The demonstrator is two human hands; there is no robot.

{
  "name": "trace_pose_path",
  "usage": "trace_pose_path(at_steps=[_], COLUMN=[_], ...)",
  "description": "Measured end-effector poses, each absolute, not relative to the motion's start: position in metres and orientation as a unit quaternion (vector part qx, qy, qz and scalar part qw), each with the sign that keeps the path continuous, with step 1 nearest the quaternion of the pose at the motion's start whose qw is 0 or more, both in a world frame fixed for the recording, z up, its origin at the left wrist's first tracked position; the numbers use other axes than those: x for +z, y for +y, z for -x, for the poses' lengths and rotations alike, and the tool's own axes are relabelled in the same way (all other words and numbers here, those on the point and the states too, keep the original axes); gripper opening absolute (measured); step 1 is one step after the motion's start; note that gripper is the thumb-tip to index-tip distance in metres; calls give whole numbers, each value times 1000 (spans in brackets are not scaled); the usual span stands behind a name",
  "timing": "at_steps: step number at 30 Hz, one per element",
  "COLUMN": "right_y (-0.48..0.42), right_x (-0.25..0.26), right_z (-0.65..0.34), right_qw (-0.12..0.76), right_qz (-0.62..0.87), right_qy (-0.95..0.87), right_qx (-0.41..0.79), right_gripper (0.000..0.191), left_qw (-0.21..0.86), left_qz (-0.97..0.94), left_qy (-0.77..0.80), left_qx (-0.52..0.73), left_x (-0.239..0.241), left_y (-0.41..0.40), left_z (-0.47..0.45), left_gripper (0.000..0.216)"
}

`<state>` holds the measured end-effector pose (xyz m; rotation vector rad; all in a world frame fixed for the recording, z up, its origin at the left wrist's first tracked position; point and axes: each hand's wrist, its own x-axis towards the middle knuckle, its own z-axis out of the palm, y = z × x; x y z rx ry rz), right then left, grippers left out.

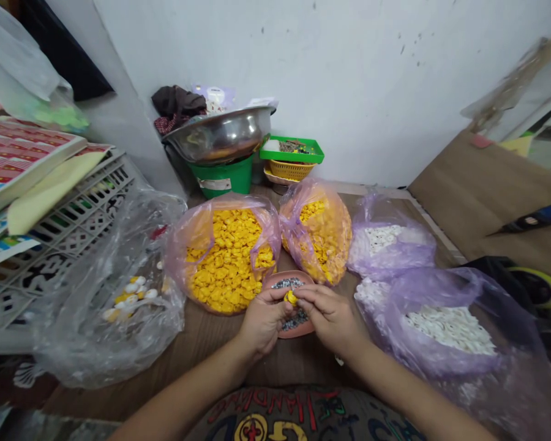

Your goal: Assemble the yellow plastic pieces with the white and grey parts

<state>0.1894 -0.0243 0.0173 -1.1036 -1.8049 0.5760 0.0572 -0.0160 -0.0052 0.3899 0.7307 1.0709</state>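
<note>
A small yellow plastic piece [291,298] sits pinched between the fingertips of my left hand [267,318] and my right hand [331,313]. Both hands are closed on it, above a pinkish dish [298,331] that holds many small grey metallic bits [296,320]. Beyond the dish stand two open pinkish-purple bags, a left one [174,245] and a right one [292,223], both full of similar yellow pieces [229,260]. To the right, purple bags [395,294] contain white pieces [452,331].
At left lies a clear plastic bag [133,343] with white-and-yellow pieces [133,297], beside a grey crate [101,226]. A metal basin [229,135] on a green bucket [224,177] and a green tray [316,150] stand by the wall. Cardboard [487,196] leans at right.
</note>
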Motion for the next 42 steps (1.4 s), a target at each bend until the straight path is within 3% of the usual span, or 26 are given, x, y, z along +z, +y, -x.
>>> trace_pose_path(at_steps=[31, 42], right_y=[-20, -24], right_x=[16, 6], right_z=[-187, -181], right_qw=[448, 487], right_qz=[440, 466], right_qy=[-746, -684], right_qx=[223, 279], right_gripper=[22, 19], left_qw=[732, 691], left_qz=[-203, -229], left_qy=[419, 467], left_qx=[497, 503], left_x=[-2, 9], left_y=[-17, -16], left_z=[-57, -56], left_gripper=[31, 25])
